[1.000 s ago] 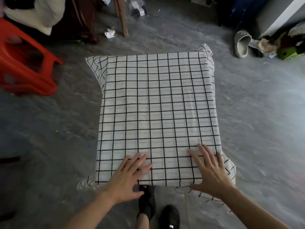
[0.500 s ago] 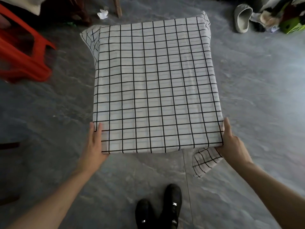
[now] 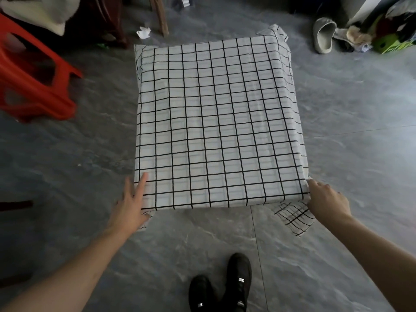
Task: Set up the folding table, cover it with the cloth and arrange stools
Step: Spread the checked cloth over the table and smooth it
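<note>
A white cloth with a black grid (image 3: 216,122) lies flat over the small square folding table, hiding the tabletop; its corners hang down. My left hand (image 3: 131,206) rests flat against the cloth at the near left corner, fingers straight and together. My right hand (image 3: 326,199) touches the cloth at the near right corner, fingers curled over the edge; whether it pinches the fabric I cannot tell. A red plastic stool (image 3: 33,73) stands on the floor to the far left, apart from the table.
Grey tiled floor surrounds the table. My black shoes (image 3: 222,287) stand just in front of the near edge. A wooden leg (image 3: 161,16) and crumpled paper (image 3: 144,32) lie behind the table. A grey slipper (image 3: 323,34) and clutter (image 3: 382,30) sit at the far right.
My hands slid from the top of the cloth outward to the two near corners. The view shifted a little; the cloth stays spread over the table.
</note>
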Demonstrator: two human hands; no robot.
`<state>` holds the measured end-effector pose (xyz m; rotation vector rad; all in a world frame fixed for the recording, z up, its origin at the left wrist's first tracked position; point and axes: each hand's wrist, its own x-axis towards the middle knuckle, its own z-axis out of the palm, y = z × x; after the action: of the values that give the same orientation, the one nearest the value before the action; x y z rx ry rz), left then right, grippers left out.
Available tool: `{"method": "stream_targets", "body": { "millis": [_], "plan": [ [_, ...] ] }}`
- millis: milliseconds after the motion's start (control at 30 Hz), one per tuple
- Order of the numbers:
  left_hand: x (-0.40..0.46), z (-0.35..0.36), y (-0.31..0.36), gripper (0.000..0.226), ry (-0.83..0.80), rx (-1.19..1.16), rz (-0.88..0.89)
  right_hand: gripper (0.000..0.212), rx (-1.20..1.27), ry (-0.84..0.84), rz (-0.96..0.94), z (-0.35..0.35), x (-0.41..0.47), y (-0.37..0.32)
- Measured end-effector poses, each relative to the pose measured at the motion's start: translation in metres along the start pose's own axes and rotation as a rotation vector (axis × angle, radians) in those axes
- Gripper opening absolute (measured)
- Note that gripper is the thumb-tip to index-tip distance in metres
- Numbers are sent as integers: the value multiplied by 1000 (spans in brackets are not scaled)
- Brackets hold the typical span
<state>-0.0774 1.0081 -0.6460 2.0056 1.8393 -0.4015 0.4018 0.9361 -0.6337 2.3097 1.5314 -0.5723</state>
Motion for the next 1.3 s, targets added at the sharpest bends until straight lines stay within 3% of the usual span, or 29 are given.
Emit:
{"method": "stream_targets", "body": {
  "millis": [100,267,500,700,1067,1300],
  "plan": [
    [-9,-26,8,136,-52,141,0,78,-50,-48,13,-17,-13,-14],
    [-26,-102,51,113,-47,174,128,97,50,-15,-99,-87,-50,-49],
    [-79,-224,159,84,67,135,348,90,180,77,-157,-206,-136,-69],
    [-124,-295,246,73,245,95,533,84,262,197,-227,-284,-199,-37],
    [-115,-373,416,84,242,105,464,83,208,198,-323,-397,-169,131],
    [-90,-384,466,85,271,70,360,82,134,191,-467,-453,-104,167]
  ]
}}
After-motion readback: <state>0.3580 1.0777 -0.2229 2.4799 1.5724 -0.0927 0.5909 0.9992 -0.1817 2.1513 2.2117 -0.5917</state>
